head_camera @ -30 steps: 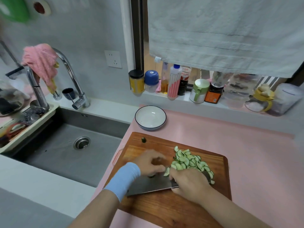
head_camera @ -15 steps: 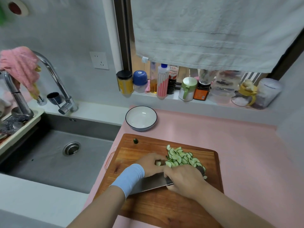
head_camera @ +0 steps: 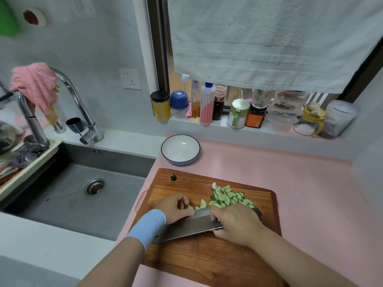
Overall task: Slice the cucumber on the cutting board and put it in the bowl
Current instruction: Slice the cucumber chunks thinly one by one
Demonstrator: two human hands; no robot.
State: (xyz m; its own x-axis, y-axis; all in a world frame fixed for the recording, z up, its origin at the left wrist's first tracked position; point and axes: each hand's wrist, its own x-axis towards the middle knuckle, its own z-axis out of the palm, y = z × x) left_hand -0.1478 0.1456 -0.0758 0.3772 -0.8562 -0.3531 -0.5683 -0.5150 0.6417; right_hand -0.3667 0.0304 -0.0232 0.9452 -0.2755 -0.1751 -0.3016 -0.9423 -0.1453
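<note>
A wooden cutting board point(head_camera: 207, 253) lies on the pink counter. A heap of thin cucumber slices point(head_camera: 228, 196) sits on its far half, and a small dark cucumber end point(head_camera: 173, 177) lies near the far left corner. My right hand point(head_camera: 234, 223) grips the handle of a broad cleaver point(head_camera: 186, 226), whose blade lies low over the board pointing left. My left hand point(head_camera: 176, 207), with a blue wristband, has curled fingers beside the blade near a few loose slices point(head_camera: 200, 204); what it holds is hidden. The white bowl point(head_camera: 165, 150) with a dark rim stands empty beyond the board.
A steel sink point(head_camera: 62, 195) lies left of the board, with a tap point(head_camera: 70, 90) draped in a pink cloth. Jars and bottles point(head_camera: 207, 104) line the window sill behind the bowl. A grey towel point(head_camera: 269, 38) hangs above them. A rack point(head_camera: 31, 162) sits over the sink's left edge.
The cleaver blade has shifted a little, and a few slices now lie apart to the left of the heap beside my left fingers. The camera has shifted slightly.
</note>
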